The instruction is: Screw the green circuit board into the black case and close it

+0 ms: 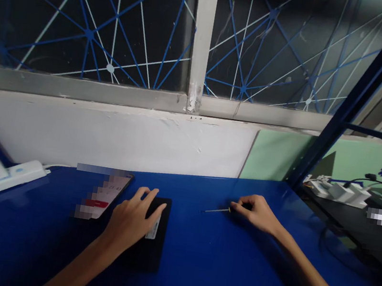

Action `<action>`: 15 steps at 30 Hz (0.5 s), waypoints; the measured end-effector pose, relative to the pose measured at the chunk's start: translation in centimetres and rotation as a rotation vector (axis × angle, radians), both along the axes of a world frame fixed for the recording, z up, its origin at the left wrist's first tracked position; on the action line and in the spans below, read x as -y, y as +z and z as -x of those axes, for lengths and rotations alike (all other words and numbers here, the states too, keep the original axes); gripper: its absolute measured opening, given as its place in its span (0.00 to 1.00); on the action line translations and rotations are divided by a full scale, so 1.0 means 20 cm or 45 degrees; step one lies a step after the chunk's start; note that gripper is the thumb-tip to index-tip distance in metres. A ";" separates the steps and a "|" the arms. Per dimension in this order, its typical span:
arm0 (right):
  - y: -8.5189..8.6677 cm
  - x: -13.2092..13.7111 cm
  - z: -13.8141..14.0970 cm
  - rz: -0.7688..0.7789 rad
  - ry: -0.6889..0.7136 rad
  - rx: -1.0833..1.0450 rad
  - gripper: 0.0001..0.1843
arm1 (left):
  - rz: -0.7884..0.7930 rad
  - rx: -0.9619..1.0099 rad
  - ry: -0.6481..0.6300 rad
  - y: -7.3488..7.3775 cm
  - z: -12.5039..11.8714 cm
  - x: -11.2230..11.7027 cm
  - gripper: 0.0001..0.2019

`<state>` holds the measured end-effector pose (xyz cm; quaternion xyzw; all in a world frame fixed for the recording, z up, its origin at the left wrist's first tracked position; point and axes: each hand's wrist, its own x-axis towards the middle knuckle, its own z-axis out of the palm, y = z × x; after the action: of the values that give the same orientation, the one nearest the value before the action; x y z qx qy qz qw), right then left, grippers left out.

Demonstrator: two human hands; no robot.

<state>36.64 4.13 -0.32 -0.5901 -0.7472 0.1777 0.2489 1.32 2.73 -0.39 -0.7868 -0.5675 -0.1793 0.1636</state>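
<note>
My left hand (133,221) lies over a flat black rectangular object (154,258) with a white label (153,230), its fingers apart and partly hiding that object. What kind of object it is I cannot tell. Off to the right, my right hand (256,212) is closed around a small screwdriver (218,210). The thin metal shaft points left, low over the blue table, and a bit of yellow shows by my fingertips; the rest of the handle is hidden in the hand.
A lit phone (110,195), partly blurred out, lies left of my left hand. The blue table (200,270) carries a white power strip (7,181) at its left edge. Chargers and cables (350,192) sit on a black surface at right. A blue frame post (344,114) rises there.
</note>
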 end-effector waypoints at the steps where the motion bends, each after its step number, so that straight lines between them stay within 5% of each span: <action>1: 0.00 0.00 0.00 -0.006 0.000 -0.004 0.23 | 0.035 -0.020 -0.043 0.02 0.02 -0.01 0.18; 3: 0.01 0.00 0.00 -0.017 0.004 -0.010 0.23 | 0.134 -0.077 -0.092 0.05 0.08 -0.05 0.20; 10: 0.01 0.01 0.01 -0.001 0.017 -0.036 0.24 | 0.478 -0.244 -0.573 0.07 0.17 -0.04 0.54; 15: 0.01 0.01 0.01 -0.007 0.014 -0.039 0.23 | 0.591 -0.161 -0.650 0.08 0.12 0.02 0.55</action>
<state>36.49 3.85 -0.05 -0.5824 -0.7470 0.1863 0.2609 -1.12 2.26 1.29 -0.9292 -0.3667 -0.0314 -0.0348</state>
